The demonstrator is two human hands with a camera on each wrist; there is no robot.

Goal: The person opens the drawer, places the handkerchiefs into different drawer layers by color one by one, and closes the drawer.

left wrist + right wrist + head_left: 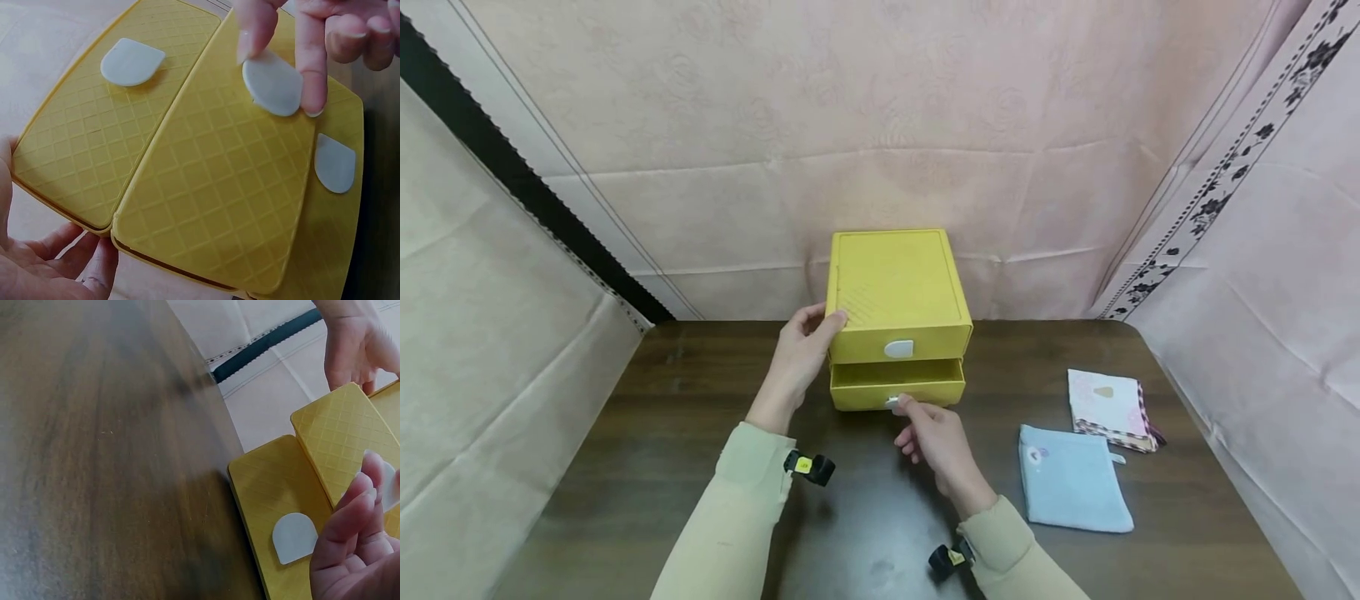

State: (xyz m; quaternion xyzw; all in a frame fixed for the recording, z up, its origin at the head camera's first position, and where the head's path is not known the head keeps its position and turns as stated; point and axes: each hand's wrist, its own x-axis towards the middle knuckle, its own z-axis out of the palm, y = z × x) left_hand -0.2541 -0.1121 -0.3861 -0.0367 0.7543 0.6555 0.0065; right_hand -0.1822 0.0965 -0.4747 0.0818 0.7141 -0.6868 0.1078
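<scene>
A yellow drawer cabinet (pixel 889 279) stands on the table with its middle drawer (pixel 910 393) partly pulled out. My left hand (pixel 801 354) holds the cabinet's left side, the thumb on its top edge and the fingers along the side wall. With thumb and finger, my right hand (pixel 936 442) pinches the white handle (pixel 274 84) of the middle drawer. The left wrist view shows the top drawer's white handle (pixel 131 62) and the bottom drawer's white handle (pixel 335 164), both untouched. The drawer fronts have a crisscross pattern.
On the dark wooden table (pixel 700 467), right of the cabinet, lie a light blue cloth pouch (pixel 1071 483) and a folded white cloth (pixel 1105 400) with a checked edge. A pale curtain (pixel 880 125) hangs right behind the cabinet, with more fabric at both sides.
</scene>
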